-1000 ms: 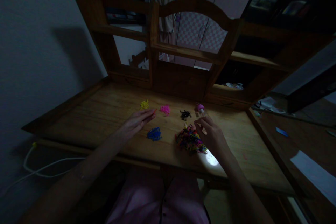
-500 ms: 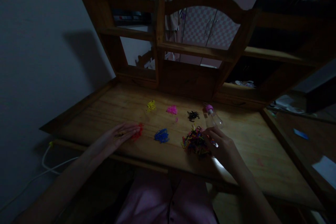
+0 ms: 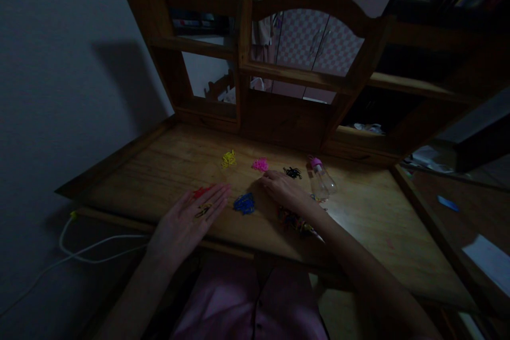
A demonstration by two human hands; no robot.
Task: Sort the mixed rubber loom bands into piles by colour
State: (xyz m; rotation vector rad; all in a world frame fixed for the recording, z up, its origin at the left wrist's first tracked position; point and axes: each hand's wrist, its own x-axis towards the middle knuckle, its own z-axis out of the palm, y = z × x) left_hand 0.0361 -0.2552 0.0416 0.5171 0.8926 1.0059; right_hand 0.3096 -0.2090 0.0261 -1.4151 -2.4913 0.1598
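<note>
My left hand (image 3: 191, 219) lies palm up with its fingers stretched out flat. A few small black and yellow pieces (image 3: 203, 211), thin like little rubber bands, rest on the palm. A red pile (image 3: 202, 191) shows just behind its fingers. My right hand (image 3: 279, 187) is closed in a pinch near the pink pile (image 3: 260, 164); its fingertips are hidden, and so is anything in them. Below the right forearm lies a mixed-colour pile (image 3: 292, 218), partly covered. Between the hands is a blue pile (image 3: 244, 203). Farther back are a yellow pile (image 3: 228, 159) and a black pile (image 3: 292, 172).
A clear bulb-shaped bottle (image 3: 324, 185) with a pink cap lies right of the black pile. The wooden desk (image 3: 139, 180) has a shelf unit (image 3: 287, 77) along its back. White cables (image 3: 99, 239) hang at the left. A white paper (image 3: 488, 260) lies far right.
My right hand has moved left from the mixed pile toward the pink pile. My left hand has shifted right and turned its palm further up, with the small pieces still on it.
</note>
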